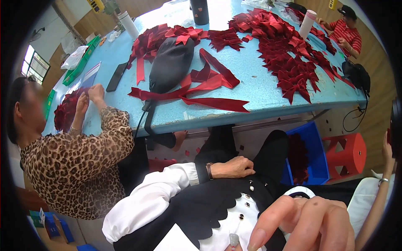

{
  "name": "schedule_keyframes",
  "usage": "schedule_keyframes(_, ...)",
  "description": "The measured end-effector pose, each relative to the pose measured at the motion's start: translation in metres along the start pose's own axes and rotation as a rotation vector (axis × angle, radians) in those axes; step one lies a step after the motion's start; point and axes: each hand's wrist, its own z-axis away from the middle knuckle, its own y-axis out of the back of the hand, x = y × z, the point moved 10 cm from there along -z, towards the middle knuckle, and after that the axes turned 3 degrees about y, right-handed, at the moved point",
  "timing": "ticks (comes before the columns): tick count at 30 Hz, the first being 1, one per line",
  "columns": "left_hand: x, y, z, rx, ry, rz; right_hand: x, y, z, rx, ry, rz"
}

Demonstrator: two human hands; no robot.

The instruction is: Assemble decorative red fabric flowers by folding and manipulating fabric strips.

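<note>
The loosely curled left hand was rested on the lap; whether anything was pinched by it or the bent right hand could not be told. Red ribbons were strewn around a black bag on the table.

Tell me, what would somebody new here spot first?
Probably the shiny dark-red fabric bows heaped along the right side of the pale-blue table. Next might be the person's bare right hand, looming big at the picture's lower right. A bright-blue plastic bin, with dark-red pieces inside, stands out below the table's right end.
</note>
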Motion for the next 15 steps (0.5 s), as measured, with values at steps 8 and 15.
schedule_keyframes(8,0.012,0.017,-0.026,-0.014,0.063,0.022,-0.029,-0.014,-0.077,-0.152,0.104,-0.132)
schedule_keyframes(15,0.052,0.031,-0.033,-0.069,0.033,0.003,-0.068,-0.003,-0.117,-0.094,0.245,-0.136)
